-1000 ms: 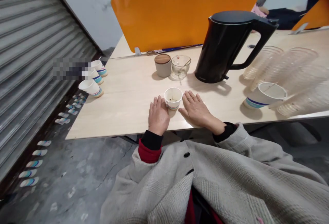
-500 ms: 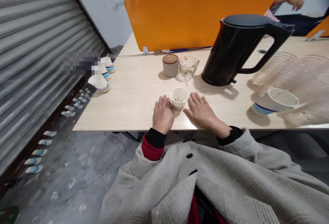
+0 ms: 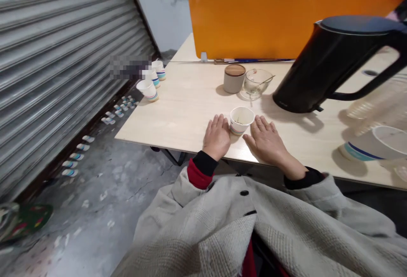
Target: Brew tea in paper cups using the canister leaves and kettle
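Neither hand has hold of anything: the left hand [image 3: 217, 136] and the right hand [image 3: 267, 140] both lie palm-down and flat on the table [image 3: 187, 111], fingers extended and slack.

The small paper cup [image 3: 241, 120] stands upright between them, near the front edge of the table, its mouth facing up and its axis vertical. It lies just ahead of and inward from both hands. The left hand's fingertips sit just beside the cup's wall, possibly touching it; the right hand's inner fingers are likewise just beside the opposite wall. Neither hand is clearly nearer. A little dark matter lies in the cup's bottom; what it is cannot be told.

Beyond the cup stand a lidded grey canister [image 3: 234, 78] and a glass bowl [image 3: 255, 84], side by side. A black electric kettle [image 3: 330, 67] stands to the right of these, handle pointing right. A larger paper cup [image 3: 372, 143] lies on its side at the far right. More paper cups [image 3: 151, 81] are grouped at the table's left corner. An orange partition [image 3: 286, 14] closes the far edge.

No brand, label or legible writing is visible; the cups carry coloured bands only.
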Available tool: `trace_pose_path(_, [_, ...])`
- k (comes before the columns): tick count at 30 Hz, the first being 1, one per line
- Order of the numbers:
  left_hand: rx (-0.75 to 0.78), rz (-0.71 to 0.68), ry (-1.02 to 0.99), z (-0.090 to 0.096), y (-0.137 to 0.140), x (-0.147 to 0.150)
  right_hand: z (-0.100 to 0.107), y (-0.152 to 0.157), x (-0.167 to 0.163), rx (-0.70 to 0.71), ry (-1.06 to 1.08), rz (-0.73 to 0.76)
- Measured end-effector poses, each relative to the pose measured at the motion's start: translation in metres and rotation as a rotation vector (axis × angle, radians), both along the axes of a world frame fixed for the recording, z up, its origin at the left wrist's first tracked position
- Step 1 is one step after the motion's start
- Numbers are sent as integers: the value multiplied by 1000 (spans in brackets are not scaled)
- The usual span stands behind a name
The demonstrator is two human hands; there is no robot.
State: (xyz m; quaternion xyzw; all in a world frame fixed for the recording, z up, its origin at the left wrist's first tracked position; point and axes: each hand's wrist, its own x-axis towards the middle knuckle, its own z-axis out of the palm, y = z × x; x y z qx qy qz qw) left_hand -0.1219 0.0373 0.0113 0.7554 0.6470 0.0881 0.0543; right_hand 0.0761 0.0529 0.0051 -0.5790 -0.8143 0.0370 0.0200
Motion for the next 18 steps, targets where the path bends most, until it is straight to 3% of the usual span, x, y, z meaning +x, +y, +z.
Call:
trace_pose_path(7, [0,-10,-57,3,-2,-3,-11,3,5,68,63,35])
trace_pose_path(18, [-88,-113,-428,14,2,-17,-7,2,4,37,14,32])
